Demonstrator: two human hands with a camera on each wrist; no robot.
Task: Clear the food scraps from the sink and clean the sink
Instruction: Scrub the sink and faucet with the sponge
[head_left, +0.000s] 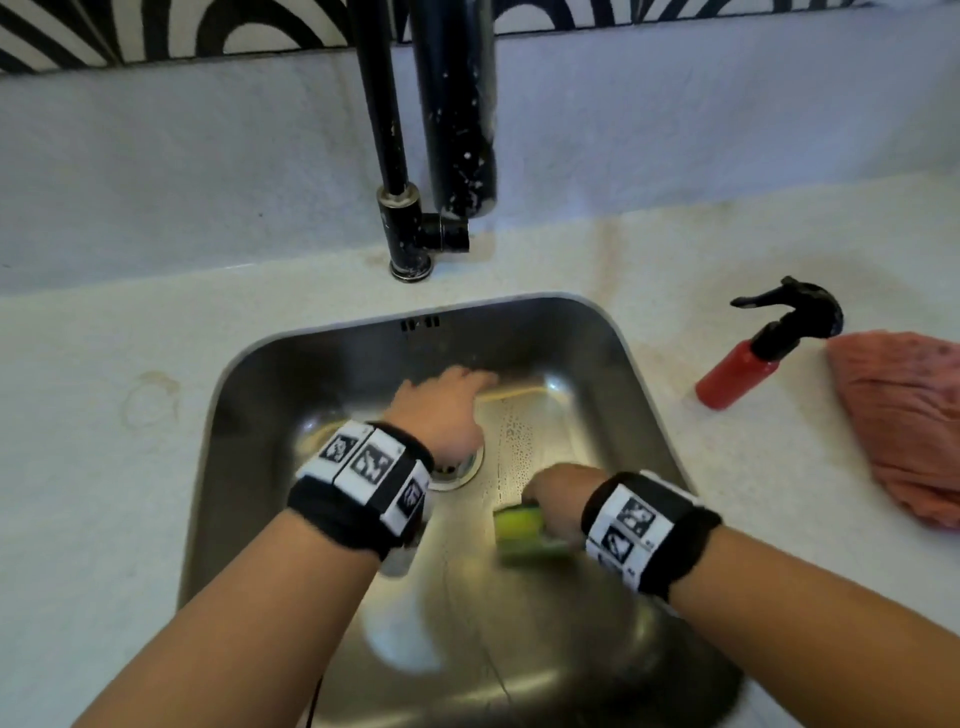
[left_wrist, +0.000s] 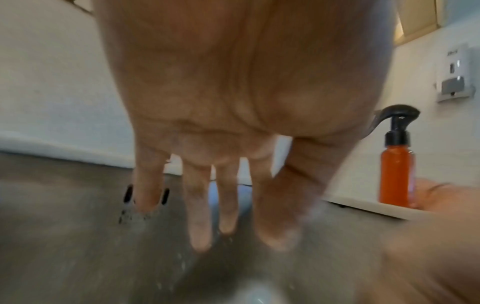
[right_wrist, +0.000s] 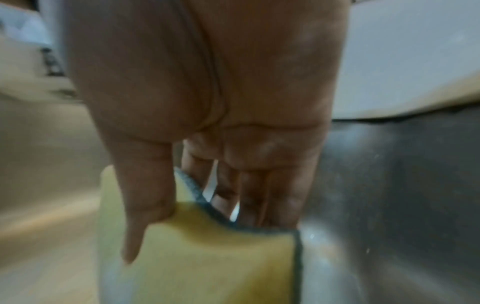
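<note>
Both hands are inside the steel sink (head_left: 249, 415). My left hand (head_left: 441, 400) reaches toward the back wall with straight, spread fingers (left_wrist: 200, 232) and holds nothing. It lies over the drain (head_left: 460, 470). My right hand (head_left: 558, 491) grips a yellow sponge (head_left: 519, 527) with a dark scouring side, thumb on one face and fingers on the other (right_wrist: 207, 257), low against the sink's right side. Water droplets speckle the sink floor. I see no food scraps.
A black tap (head_left: 405, 228) stands behind the sink. On the counter to the right are a red spray bottle (head_left: 737, 371) with a black trigger (left_wrist: 396, 170) and a pink cloth (head_left: 904, 421). A ring stain marks the counter at left.
</note>
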